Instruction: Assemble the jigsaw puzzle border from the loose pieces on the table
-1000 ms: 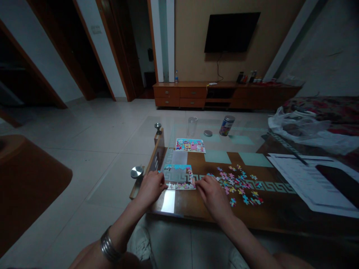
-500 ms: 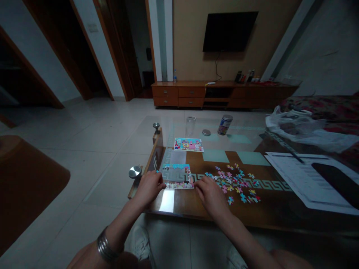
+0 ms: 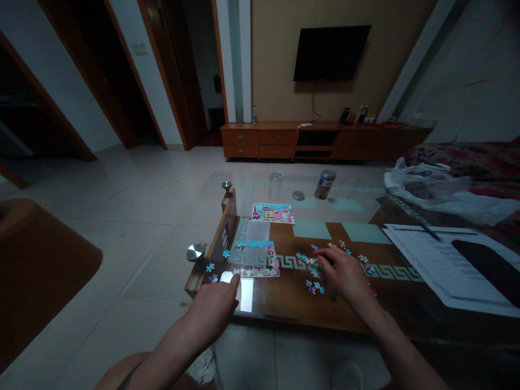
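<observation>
My left hand (image 3: 215, 303) rests at the lower left corner of a partly assembled jigsaw puzzle frame (image 3: 260, 272). Its index finger points at the bottom edge, thumb apart, and I see nothing held. Bordered on the top, right and bottom, the frame has a see-through middle. Over the pile of loose jigsaw pieces (image 3: 314, 286) is my right hand (image 3: 343, 271), fingers bent and somewhat apart; it hides part of the pile. A few blue pieces (image 3: 210, 267) lie left of the frame. Behind it lies a colourful cartoon picture card (image 3: 273, 213).
On the glass-topped table (image 3: 284, 303) stand a clear cup (image 3: 275, 186) and a printed tin (image 3: 325, 184), with a round lid (image 3: 298, 195) between them. Papers (image 3: 426, 265), a dark phone-like object (image 3: 483, 265) and a plastic bag (image 3: 430, 189) lie to the right.
My right hand has moved from the frame's lower right corner to the loose pieces. My left hand has drawn back slightly, uncovering blue pieces beside the frame.
</observation>
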A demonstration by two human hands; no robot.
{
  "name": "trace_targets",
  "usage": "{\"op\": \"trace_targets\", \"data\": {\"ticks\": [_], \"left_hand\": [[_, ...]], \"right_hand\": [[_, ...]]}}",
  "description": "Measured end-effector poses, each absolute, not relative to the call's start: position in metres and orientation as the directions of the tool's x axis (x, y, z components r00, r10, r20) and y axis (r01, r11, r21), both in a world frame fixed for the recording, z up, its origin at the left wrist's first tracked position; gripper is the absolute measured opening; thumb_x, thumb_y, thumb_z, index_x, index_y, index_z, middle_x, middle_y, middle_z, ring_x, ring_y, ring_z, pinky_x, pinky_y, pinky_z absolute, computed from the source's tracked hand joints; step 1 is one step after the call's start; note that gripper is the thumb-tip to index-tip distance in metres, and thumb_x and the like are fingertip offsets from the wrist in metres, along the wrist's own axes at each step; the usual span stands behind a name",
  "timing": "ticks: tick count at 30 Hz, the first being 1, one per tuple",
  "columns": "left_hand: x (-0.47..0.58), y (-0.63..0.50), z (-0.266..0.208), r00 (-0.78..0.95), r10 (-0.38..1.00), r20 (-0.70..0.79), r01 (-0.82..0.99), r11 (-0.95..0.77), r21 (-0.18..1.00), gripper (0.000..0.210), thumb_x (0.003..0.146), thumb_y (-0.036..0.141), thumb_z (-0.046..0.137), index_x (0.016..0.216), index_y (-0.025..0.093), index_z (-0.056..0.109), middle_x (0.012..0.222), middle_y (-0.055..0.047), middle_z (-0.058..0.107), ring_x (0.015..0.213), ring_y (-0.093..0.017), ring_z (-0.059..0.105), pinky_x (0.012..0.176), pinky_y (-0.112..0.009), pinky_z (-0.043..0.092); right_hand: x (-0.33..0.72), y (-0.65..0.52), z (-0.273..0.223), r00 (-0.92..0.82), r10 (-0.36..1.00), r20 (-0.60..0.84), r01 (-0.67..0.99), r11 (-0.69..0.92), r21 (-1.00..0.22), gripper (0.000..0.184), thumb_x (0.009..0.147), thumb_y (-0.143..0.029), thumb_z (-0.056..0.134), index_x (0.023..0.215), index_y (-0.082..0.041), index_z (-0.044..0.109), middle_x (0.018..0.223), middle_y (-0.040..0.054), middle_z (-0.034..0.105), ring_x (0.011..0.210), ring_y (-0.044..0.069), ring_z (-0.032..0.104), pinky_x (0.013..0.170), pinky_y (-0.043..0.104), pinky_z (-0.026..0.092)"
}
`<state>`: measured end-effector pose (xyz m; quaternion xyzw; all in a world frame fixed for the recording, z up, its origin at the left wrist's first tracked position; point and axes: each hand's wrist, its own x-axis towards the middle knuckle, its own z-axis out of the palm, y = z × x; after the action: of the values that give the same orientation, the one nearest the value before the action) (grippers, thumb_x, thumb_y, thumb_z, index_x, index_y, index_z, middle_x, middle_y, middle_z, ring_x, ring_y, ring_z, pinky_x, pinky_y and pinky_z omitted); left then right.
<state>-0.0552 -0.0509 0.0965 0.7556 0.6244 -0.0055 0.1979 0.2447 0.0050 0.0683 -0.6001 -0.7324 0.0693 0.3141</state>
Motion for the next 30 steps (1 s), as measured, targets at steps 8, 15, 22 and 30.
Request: {"op": "trace_targets", "data": {"ticks": [8,15,22,30], "left_hand": [[-0.052,-0.047,0.104,0.231,0.903,-0.362,0.969,-0.179,0.173,0.042,0.083,0.01,0.041,0.123,0.011,0.051,0.096,-0.019,0.071,0.089,-0.036,0.067,0.071,-0.042,0.046],[-0.058,-0.043,0.111,0.241,0.897,-0.371,0.968,-0.197,0.155,0.038,0.082,0.011,0.042,0.118,0.013,0.053,0.101,-0.019,0.07,0.092,-0.034,0.066,0.074,-0.041,0.046],[-0.062,-0.034,0.111,0.191,0.93,-0.313,0.979,-0.156,0.135,0.033,0.083,0.013,0.038,0.111,0.016,0.055,0.096,-0.016,0.07,0.088,-0.031,0.066,0.07,-0.038,0.045],[-0.063,-0.03,0.105,0.167,0.944,-0.286,0.984,-0.141,0.109,0.032,0.084,0.014,0.035,0.106,0.018,0.058,0.093,-0.015,0.071,0.086,-0.031,0.067,0.067,-0.036,0.044]], "right_hand": [[0.26,0.011,0.073,-0.027,0.935,0.355,0.815,0.226,-0.534,0.025,0.082,-0.031,0.047,0.082,-0.021,0.071,0.085,0.0064,0.071,0.079,0.023,0.065,0.072,0.034,0.047],[0.257,0.009,0.074,-0.024,0.931,0.364,0.814,0.23,-0.534,0.025,0.082,-0.029,0.047,0.083,-0.021,0.071,0.086,0.0065,0.072,0.079,0.023,0.066,0.07,0.033,0.048],[0.257,0.009,0.075,-0.048,0.938,0.345,0.802,0.242,-0.546,0.025,0.083,-0.031,0.048,0.084,-0.021,0.071,0.086,0.007,0.071,0.079,0.024,0.065,0.071,0.035,0.048],[0.259,0.01,0.072,-0.046,0.934,0.354,0.796,0.248,-0.552,0.024,0.083,-0.029,0.048,0.083,-0.021,0.07,0.086,0.0071,0.071,0.079,0.023,0.065,0.072,0.035,0.047]]}}
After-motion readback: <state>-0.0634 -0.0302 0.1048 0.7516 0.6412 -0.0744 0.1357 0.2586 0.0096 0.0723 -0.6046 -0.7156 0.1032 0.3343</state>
